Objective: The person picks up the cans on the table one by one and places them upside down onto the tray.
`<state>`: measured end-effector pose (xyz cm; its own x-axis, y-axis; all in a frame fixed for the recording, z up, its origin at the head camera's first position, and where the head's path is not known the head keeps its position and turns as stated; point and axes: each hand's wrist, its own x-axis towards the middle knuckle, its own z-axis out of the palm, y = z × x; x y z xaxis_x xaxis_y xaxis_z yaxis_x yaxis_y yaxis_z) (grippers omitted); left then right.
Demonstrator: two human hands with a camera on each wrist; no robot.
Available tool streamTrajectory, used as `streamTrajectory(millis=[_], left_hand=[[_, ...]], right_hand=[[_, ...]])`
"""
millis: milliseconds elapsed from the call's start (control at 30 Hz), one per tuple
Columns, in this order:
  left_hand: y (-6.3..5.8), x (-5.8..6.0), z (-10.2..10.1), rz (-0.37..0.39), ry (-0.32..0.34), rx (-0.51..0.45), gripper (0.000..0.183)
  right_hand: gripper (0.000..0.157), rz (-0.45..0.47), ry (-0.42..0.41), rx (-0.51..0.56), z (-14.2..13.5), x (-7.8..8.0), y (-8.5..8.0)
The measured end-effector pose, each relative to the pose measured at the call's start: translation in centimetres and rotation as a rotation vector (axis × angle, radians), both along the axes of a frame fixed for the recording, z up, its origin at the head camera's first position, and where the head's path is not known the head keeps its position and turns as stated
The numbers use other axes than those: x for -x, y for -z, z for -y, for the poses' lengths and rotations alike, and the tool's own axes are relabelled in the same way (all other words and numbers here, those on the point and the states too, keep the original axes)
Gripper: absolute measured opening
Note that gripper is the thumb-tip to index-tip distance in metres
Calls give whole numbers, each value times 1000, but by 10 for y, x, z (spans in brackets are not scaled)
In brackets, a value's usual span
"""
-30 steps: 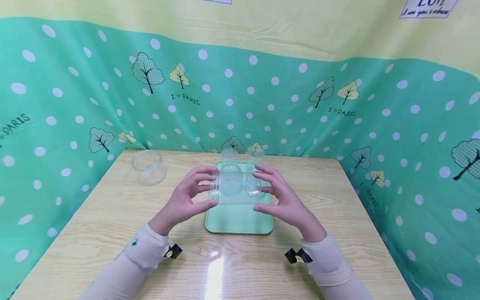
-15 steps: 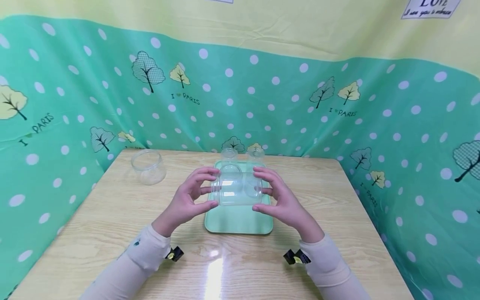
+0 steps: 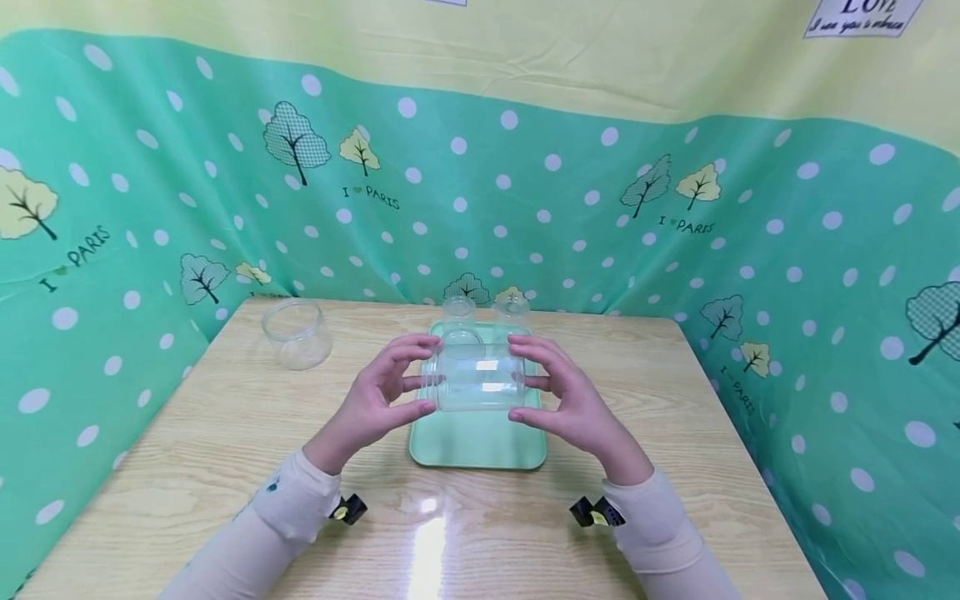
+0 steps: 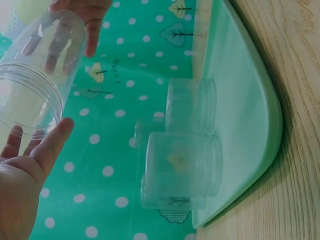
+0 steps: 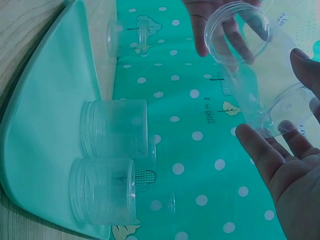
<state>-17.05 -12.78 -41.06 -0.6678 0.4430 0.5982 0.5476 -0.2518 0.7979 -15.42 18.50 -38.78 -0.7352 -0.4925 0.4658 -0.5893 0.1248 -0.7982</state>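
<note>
Above the green tray (image 3: 477,442), a clear plastic jar (image 3: 480,379) lies sideways between both hands. My left hand (image 3: 390,382) holds its threaded mouth end, thumb below and fingers above. At the base end, my right hand (image 3: 558,385) grips it the same way. The left wrist view shows the jar's open mouth (image 4: 30,97) without a lid. Several similar jars stand on the tray; in the right wrist view, two of these, a jar (image 5: 117,127) and a neighbouring jar (image 5: 105,190), have their threaded ends down against the tray.
A wide clear jar (image 3: 297,337) stands mouth up at the back left of the wooden table (image 3: 187,433). Behind the held jar, two taller clear jars (image 3: 459,310) rise at the tray's far end. A green polka-dot curtain (image 3: 480,208) encloses the back and sides.
Both hands keep holding the jar sideways in nearly the same spot. Light reflections appear on its wall and shift rightward, as if it turns slightly.
</note>
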Motion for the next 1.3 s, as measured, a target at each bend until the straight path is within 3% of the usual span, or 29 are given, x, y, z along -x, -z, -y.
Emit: streamTrajectory(millis=[833,1067,1300], left_hand=[[4,3,2,74,21,1,63],[6,5,2,64,-2,22,61],[5,4,3,40,-56,108,60]], right_hand=[[80,-42,31,-20,-5,0,-6],[81,-41,61,-32,-9,-1,-10],[81,-10,109,-70,-13,1,-11]])
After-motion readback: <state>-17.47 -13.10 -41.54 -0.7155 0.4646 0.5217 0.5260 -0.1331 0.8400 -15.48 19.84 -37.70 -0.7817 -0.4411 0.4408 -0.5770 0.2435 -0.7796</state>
